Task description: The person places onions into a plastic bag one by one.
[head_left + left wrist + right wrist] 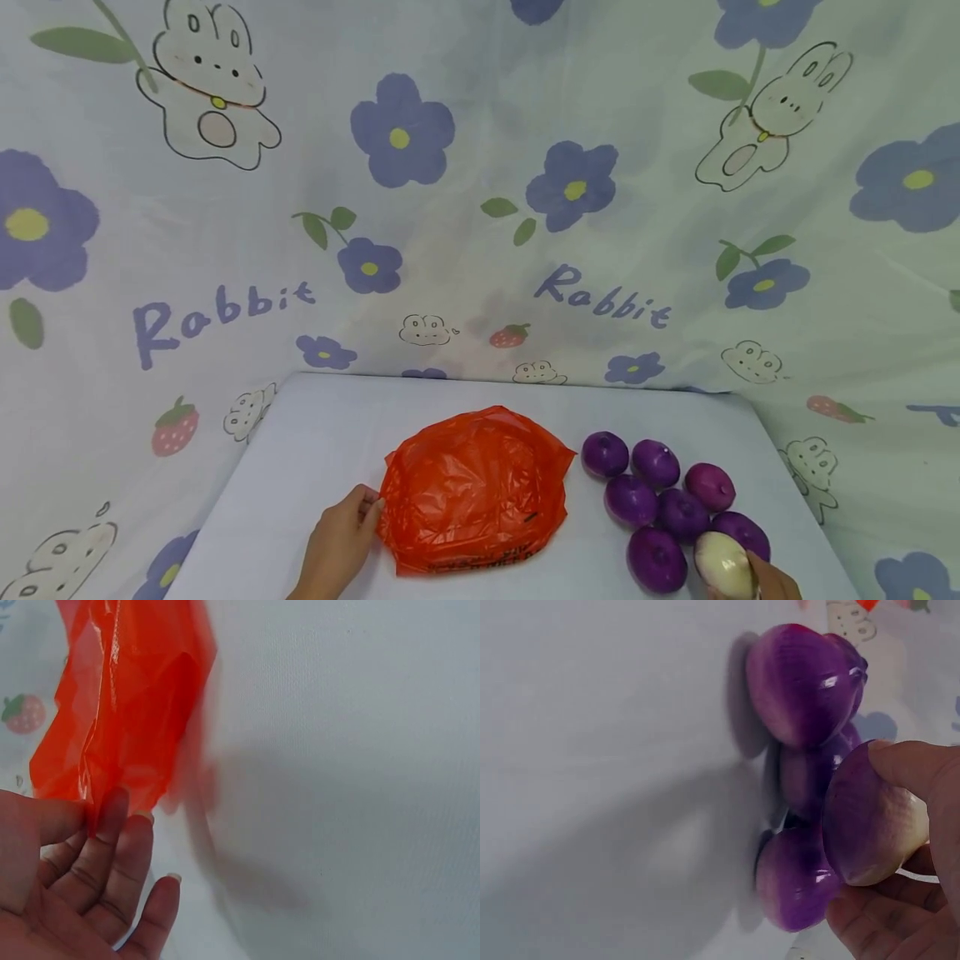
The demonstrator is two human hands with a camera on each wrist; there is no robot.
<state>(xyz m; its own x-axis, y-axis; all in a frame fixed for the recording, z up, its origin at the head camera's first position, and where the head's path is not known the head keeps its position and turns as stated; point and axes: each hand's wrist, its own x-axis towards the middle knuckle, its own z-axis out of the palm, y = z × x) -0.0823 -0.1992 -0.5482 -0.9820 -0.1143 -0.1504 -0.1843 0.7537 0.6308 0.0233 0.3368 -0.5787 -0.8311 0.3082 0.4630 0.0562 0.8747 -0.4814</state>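
Note:
A red plastic bag with dark printing along its near edge lies on the white tabletop. My left hand pinches the bag's left edge between thumb and fingers, as the left wrist view shows with the bag's folded film. At the right, my right hand grips a purple onion whose pale end faces up in the head view. This onion overlaps the near right side of a group of several other purple onions. They look smooth and shiny and sit close together.
The white table ends at a cloth backdrop printed with rabbits, blue flowers and strawberries. The cloth also hangs at both sides. A strip of tabletop lies between the bag and the onions.

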